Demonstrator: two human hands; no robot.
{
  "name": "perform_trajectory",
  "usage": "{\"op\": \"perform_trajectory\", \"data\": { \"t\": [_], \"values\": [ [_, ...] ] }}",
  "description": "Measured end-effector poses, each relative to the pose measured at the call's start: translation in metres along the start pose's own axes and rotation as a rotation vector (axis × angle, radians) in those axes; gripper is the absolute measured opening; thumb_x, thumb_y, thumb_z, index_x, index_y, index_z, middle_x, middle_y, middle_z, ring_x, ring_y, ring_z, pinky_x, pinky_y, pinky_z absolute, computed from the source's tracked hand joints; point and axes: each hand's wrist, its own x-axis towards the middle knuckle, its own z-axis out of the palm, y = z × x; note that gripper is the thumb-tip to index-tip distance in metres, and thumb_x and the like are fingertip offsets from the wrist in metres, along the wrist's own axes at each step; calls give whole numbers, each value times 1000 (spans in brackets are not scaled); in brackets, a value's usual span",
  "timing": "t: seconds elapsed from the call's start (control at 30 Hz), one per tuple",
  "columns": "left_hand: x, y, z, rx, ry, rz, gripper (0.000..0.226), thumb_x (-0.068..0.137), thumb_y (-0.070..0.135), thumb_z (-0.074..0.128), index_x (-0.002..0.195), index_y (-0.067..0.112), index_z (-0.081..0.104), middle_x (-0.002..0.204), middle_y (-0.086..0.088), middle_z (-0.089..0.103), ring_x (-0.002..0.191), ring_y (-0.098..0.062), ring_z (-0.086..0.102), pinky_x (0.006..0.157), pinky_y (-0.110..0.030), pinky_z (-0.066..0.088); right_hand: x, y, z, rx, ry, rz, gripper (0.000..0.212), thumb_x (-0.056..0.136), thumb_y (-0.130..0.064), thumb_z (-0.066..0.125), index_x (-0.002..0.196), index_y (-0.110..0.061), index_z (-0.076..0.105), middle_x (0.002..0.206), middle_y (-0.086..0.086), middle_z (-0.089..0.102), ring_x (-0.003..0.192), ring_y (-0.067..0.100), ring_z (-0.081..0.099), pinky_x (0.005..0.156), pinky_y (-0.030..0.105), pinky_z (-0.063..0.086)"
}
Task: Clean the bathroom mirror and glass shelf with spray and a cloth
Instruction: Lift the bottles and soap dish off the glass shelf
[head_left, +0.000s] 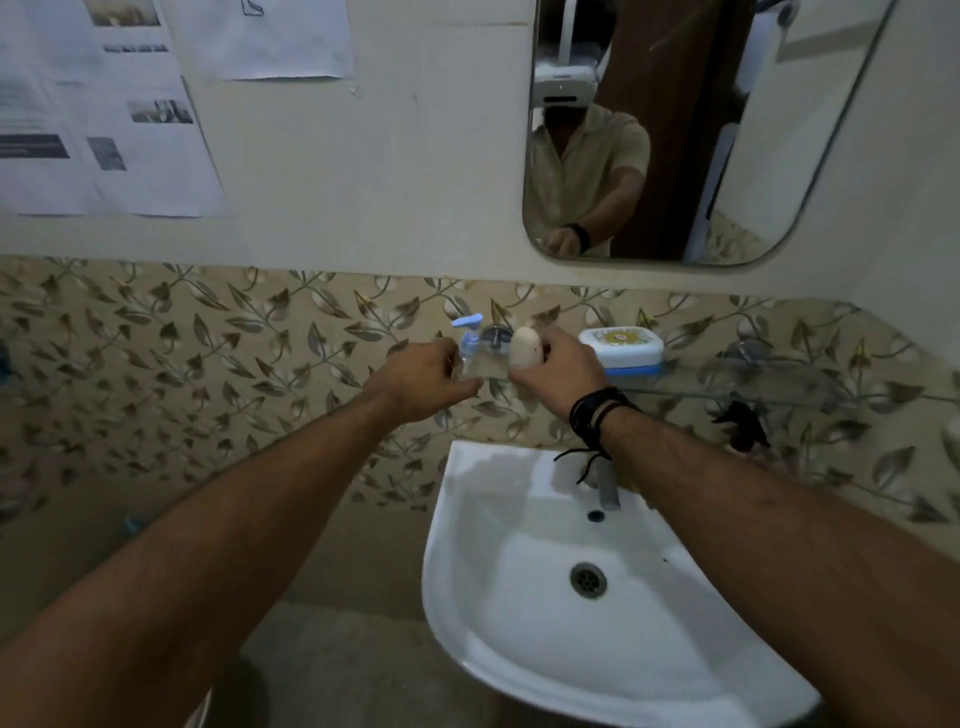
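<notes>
A rounded mirror (701, 130) hangs on the wall at the upper right. Below it a glass shelf (769, 382) runs along the leaf-patterned tiles. My left hand (421, 382) is closed around a clear pump bottle (470, 340) with a blue top at the shelf's left end. My right hand (558, 371) grips a pale oval soap bar (524, 348) just beside the bottle. A white and blue soap box (623, 351) stands on the shelf to the right of my right hand. No cloth is in sight.
A white washbasin (519, 623) with a tap (608, 486) sits below the shelf. A black object (743, 423) hangs under the shelf on the right. Printed papers (104, 114) are stuck to the wall at the upper left.
</notes>
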Motion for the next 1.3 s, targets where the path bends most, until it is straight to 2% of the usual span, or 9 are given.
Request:
{"op": "perform_trajectory", "data": {
  "t": [0.1,0.2,0.33,0.4,0.57,0.8,0.9,1.07,1.3],
  "values": [
    [-26,0,15,-13,-46,-16,31,81,48,68,84,20,54,83,-4,65,77,-23,61,68,-35,49,-25,11,11,7,-97,18,36,78,-30,73,106,-10,60,95,2,58,87,23,57,72,32,43],
    [-39,-8,37,20,-120,-47,32,81,46,71,89,19,56,90,-6,63,83,-26,62,65,-32,43,-37,36,33,-18,-164,61,28,76,-31,70,95,-11,66,95,8,68,89,28,64,68,32,44],
    [-37,-33,73,52,-223,-96,59,80,45,69,134,26,55,96,-7,61,91,-26,62,76,-30,46,-35,73,66,-23,-240,139,23,78,-32,68,86,-11,66,92,9,69,89,30,65,69,32,46],
    [-34,-42,88,45,-244,-101,63,82,40,69,142,32,50,94,-8,61,94,-26,62,78,-29,45,-31,89,79,-41,-246,168,25,80,-33,71,93,-12,66,100,9,70,95,31,64,71,29,43],
    [-2,-74,127,-53,-237,-148,55,86,30,70,138,20,56,133,-6,63,119,-25,59,93,-27,42,7,120,121,-69,-230,225,32,85,-30,69,111,-10,66,112,11,70,105,31,63,86,35,52],
    [52,-103,182,-116,-184,-170,53,88,33,68,139,24,55,133,-5,61,118,-25,59,95,-27,41,66,144,173,-76,-155,279,30,90,-24,65,116,-8,63,117,14,66,109,33,59,88,34,47],
    [67,-111,202,-128,-228,-186,56,89,35,66,142,27,50,134,-5,58,118,-28,58,97,-35,46,82,153,191,-58,-147,309,29,91,-22,62,116,-7,64,117,14,65,109,33,59,89,34,46],
    [77,-121,225,-112,-281,-215,52,87,38,62,136,26,50,127,-4,55,112,-32,60,90,-42,50,96,157,211,-13,-121,343,26,96,-34,57,88,-10,65,98,13,68,94,34,61,80,35,47],
    [83,-124,229,-116,-315,-245,51,87,42,63,129,18,48,129,-8,54,115,-35,57,87,-41,47,97,159,215,-35,-172,337,31,84,-26,70,110,-9,65,110,12,67,104,32,61,90,41,51]
  ]
}}
